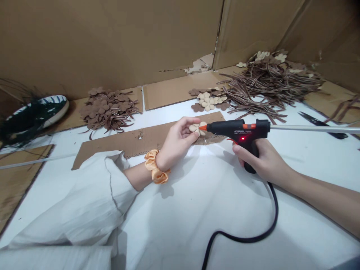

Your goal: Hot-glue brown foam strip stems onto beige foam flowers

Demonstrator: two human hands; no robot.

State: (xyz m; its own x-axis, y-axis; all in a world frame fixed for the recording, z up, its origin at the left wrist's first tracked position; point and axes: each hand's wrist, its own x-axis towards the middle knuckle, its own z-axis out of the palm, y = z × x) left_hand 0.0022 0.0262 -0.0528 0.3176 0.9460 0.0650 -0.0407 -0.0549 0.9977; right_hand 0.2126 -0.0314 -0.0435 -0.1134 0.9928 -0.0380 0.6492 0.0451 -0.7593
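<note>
A small cream flower cut-out sits just above the far edge of a strip of brown cardboard, near the middle of the view, with the orange nozzle of a black hot glue gun touching its right side. The person's left hand lies palm-up and turned inward, with the wrist bent. Its closed fingers pinch the flower. An orange satin scrunchie circles the left wrist, and a loose white sleeve covers the forearm. The right hand, at the right, has its fingers wrapped around the gun's grip, with the bare forearm stretching in from the near right. A red light glows on the gun, a long glue stick runs out of its back, and a black power cord curves across the white surface. Farther off lie more cream flowers, a heap of brown flower shapes, a mass of brown strips, and black scissors, all before brown cardboard walls.
</note>
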